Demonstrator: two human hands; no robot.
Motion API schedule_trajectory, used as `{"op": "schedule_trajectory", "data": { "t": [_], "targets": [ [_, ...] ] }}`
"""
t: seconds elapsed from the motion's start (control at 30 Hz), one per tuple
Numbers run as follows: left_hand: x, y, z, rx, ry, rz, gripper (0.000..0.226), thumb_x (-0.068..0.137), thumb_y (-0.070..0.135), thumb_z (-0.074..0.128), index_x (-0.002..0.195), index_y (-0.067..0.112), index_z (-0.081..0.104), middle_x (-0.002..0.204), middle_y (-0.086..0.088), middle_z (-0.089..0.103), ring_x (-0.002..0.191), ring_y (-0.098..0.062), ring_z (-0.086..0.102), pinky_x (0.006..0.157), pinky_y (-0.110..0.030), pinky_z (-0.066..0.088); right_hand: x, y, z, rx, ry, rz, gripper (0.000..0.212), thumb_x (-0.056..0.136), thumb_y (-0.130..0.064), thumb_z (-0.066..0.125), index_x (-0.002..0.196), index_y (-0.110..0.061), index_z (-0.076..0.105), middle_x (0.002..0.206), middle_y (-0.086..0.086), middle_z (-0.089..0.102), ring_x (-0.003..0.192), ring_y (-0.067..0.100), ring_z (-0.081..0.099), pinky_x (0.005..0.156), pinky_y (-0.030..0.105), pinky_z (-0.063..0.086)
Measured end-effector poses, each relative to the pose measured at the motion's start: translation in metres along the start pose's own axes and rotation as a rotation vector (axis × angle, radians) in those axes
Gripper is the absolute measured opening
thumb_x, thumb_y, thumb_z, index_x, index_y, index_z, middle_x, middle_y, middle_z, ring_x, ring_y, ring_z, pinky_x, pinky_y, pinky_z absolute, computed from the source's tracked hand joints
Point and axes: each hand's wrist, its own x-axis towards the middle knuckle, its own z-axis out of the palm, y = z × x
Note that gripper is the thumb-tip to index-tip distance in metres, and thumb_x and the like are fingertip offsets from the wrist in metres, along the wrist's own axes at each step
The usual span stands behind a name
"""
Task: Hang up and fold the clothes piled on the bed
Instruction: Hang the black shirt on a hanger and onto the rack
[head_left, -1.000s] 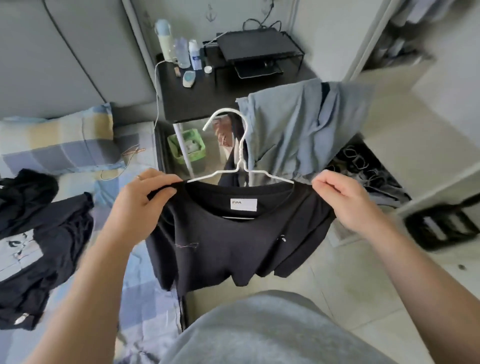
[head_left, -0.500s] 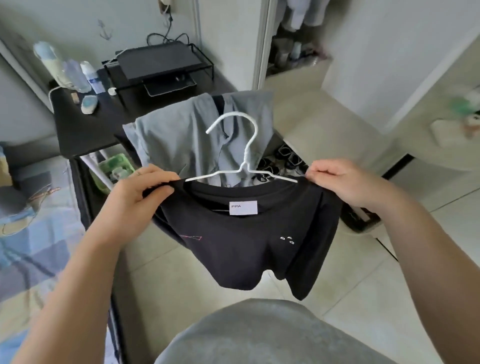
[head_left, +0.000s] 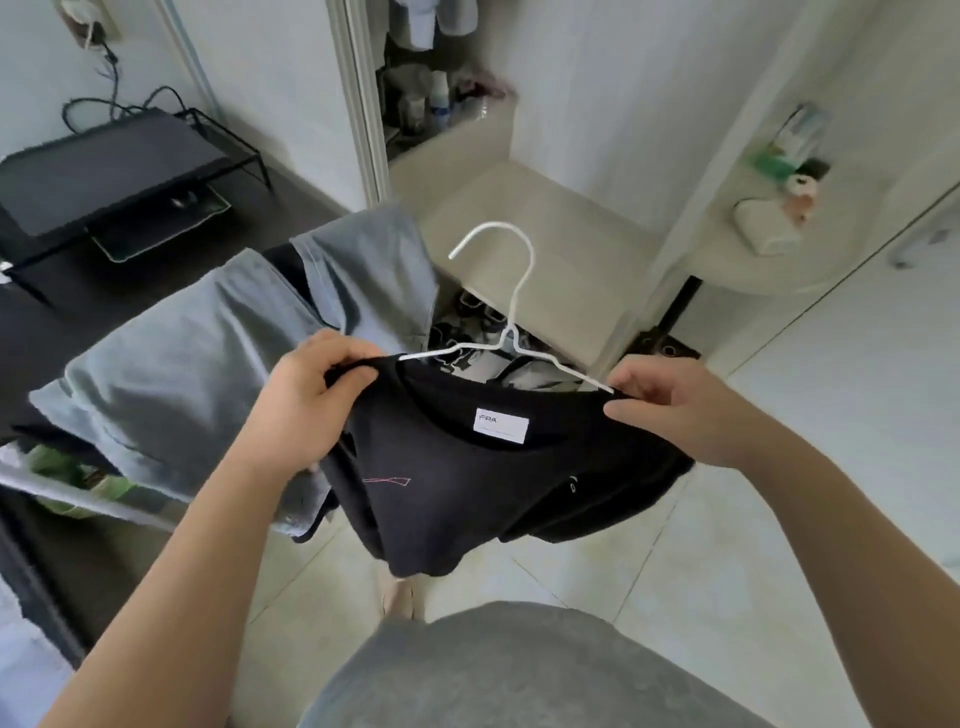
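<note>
The left hand (head_left: 306, 400) and right hand (head_left: 670, 410) each pinch a shoulder of the black T-shirt (head_left: 467, 493), and should probably square both seams on the white hanger (head_left: 511, 312) before hanging it.

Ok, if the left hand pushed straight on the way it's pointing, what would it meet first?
Probably the grey-blue garment draped just beyond it. The left hand, gripping the black T-shirt at one shoulder, points forward and slightly right; that garment lies in line, though depth is unclear.
</note>
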Motion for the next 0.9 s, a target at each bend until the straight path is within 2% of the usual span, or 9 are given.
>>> {"op": "schedule_trajectory", "data": {
  "t": [0.03,0.17,0.3,0.43,0.5,0.57,0.63,0.7,0.9],
  "targets": [
    [0.017,-0.003,0.004,-0.001,-0.035,0.022,0.045,0.094,0.004,0.064,0.089,0.048,0.066,0.096,0.014,0.065,0.099,-0.003,0.061,0.091,-0.013,0.043,-0.001,-0.001,-0.001,0.001,0.005,0.025,0.023,0.096,-0.019,0.066,0.081,-0.037,0.065,0.062,-0.002,0.048,0.059,0.006,0.044,0.060,0.020,0.037],
    [0.090,-0.014,0.028,0.024,-0.210,0.103,0.045,0.095,0.006,0.063,0.089,0.051,0.062,0.097,0.023,0.063,0.098,0.004,0.059,0.091,-0.012,0.041,-0.008,-0.016,0.005,0.033,0.126,0.117,0.025,0.098,-0.015,0.058,0.087,-0.036,0.067,0.068,-0.014,0.058,0.062,0.000,0.052,0.064,0.012,0.041],
    [0.158,-0.010,0.048,0.008,-0.334,0.224,0.048,0.095,0.006,0.062,0.088,0.053,0.061,0.097,0.031,0.062,0.099,0.009,0.057,0.086,-0.001,0.035,-0.007,-0.044,0.016,0.113,0.349,0.229,0.019,0.090,-0.028,0.054,0.086,-0.042,0.067,0.075,-0.003,0.064,0.071,0.019,0.059,0.071,0.028,0.045],
    [0.205,0.003,0.060,-0.040,-0.374,0.337,0.036,0.096,0.010,0.063,0.106,0.045,0.062,0.106,0.041,0.056,0.105,0.018,0.050,0.090,-0.005,0.036,0.006,-0.063,0.032,0.292,0.562,0.249,0.023,0.095,-0.012,0.057,0.086,-0.029,0.070,0.077,0.010,0.063,0.074,0.036,0.056,0.074,0.038,0.044],
    [0.219,0.007,0.060,-0.060,-0.437,0.331,0.033,0.096,0.018,0.064,0.125,0.035,0.060,0.121,0.035,0.052,0.115,0.014,0.047,0.098,-0.017,0.040,0.017,-0.072,0.040,0.392,0.688,0.273,0.018,0.095,-0.013,0.058,0.087,-0.024,0.070,0.072,0.006,0.060,0.067,0.026,0.054,0.070,0.034,0.044],
    [0.225,0.014,0.053,-0.077,-0.529,0.289,0.041,0.097,0.026,0.064,0.135,0.035,0.056,0.133,0.022,0.051,0.122,0.006,0.047,0.102,-0.023,0.040,0.033,-0.082,0.044,0.529,0.810,0.284,0.017,0.094,-0.016,0.058,0.084,-0.025,0.069,0.068,-0.003,0.059,0.062,0.012,0.055,0.062,0.023,0.046],
    [0.227,0.023,0.042,-0.104,-0.619,0.267,0.036,0.097,0.030,0.063,0.132,0.039,0.058,0.128,0.026,0.056,0.120,0.005,0.051,0.100,-0.023,0.044,0.054,-0.093,0.042,0.608,0.898,0.248,0.020,0.095,-0.013,0.057,0.083,-0.025,0.067,0.068,-0.006,0.059,0.061,0.008,0.056,0.059,0.018,0.047],
    [0.226,0.032,0.031,-0.112,-0.677,0.284,0.027,0.097,0.032,0.063,0.122,0.042,0.063,0.114,0.034,0.061,0.111,0.006,0.058,0.092,-0.017,0.047,0.077,-0.104,0.035,0.648,0.955,0.208,0.011,0.090,-0.021,0.058,0.083,-0.025,0.066,0.072,-0.003,0.060,0.063,0.010,0.057,0.060,0.021,0.048],
    [0.235,0.067,-0.003,-0.201,-0.736,0.381,0.021,0.094,0.042,0.058,0.113,0.043,0.066,0.110,0.026,0.068,0.107,0.007,0.061,0.087,-0.015,0.046,0.149,-0.129,-0.007,0.638,1.001,0.091,0.005,0.087,-0.027,0.062,0.087,-0.022,0.063,0.072,-0.002,0.061,0.062,0.012,0.060,0.057,0.024,0.050]
  ]
}}
